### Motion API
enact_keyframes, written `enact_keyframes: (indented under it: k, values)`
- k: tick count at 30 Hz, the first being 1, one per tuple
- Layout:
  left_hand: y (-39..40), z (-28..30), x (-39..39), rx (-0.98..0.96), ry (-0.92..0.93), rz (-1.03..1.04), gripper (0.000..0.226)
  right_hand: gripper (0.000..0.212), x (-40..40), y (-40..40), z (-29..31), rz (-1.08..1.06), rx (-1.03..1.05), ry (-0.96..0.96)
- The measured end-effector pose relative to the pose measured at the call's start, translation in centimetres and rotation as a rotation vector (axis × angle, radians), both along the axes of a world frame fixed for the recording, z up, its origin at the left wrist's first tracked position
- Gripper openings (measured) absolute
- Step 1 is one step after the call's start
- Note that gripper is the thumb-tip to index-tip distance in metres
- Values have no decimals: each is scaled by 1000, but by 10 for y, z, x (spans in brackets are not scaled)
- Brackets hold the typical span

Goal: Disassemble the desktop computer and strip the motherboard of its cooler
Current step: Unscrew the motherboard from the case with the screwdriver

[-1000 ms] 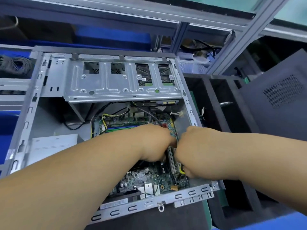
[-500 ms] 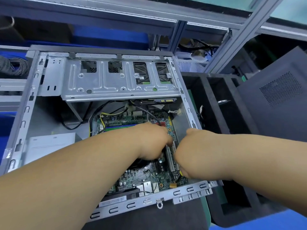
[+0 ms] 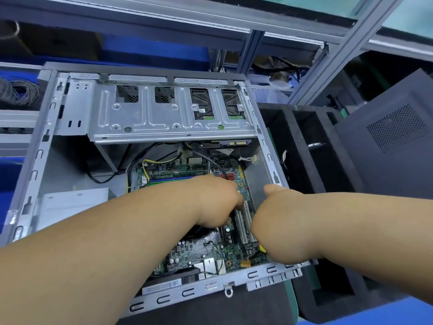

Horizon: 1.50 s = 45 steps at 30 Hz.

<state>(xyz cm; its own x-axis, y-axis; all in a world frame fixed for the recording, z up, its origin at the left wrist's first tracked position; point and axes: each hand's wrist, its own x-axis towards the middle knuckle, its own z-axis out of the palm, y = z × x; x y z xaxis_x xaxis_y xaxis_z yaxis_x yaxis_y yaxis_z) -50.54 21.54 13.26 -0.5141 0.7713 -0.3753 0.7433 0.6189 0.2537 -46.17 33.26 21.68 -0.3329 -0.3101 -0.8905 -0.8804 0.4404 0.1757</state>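
inside, left hand (image 3: pixel 219 202), right hand (image 3: pixel 274 221), motherboard (image 3: pixel 206 245)

Left hand (image 3: pixel 218 202): bare, no glove, ring or watch | left forearm (image 3: pixel 105 242): bare, sleeveless as far as visible | right hand (image 3: pixel 278 228): bare, likewise | right forearm (image 3: pixel 365 221): bare, unsleeved

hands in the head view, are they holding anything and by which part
Cannot be told: both the left hand and right hand reach down onto the motherboard, fingers hidden.
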Motion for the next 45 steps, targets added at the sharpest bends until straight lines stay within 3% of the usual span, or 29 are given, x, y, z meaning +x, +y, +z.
enact_keyframes:
  k: [4,7,13,18,21,24,27,29,31,37,42,45]
  values:
    - [-1,2,0,-13,-15,-5,46,10,2,0,-4,13,-95,-14]
    - [0,4,1,-20,-20,-6,44,28,-1,5,-8,52,-182,-38]
    - [1,6,1,-37,-29,-13,46,28,-4,21,-11,176,-259,-44]
    - [4,9,4,49,-135,91,5,32,-2,13,-12,446,-322,-50]
    - [1,12,2,50,-126,116,13,25,-9,8,-12,391,-308,-47]
    - [-1,12,-1,85,-120,116,27,20,-8,1,-12,-133,-258,-206]
    - [1,12,-1,82,-101,80,7,29,-9,12,-13,77,-333,-53]
    - [1,11,-2,81,-105,75,17,40,-9,23,-10,85,-379,29]
    - [0,10,-2,77,-121,81,28,34,-9,29,-15,88,-424,74]
    - [-1,7,-1,95,-134,77,36,11,-4,42,-17,52,-555,29]
    - [1,8,-1,86,-117,77,24,14,-7,39,-11,15,-605,-49]
    - [1,10,0,81,-129,84,23,15,-5,39,-15,49,-596,13]
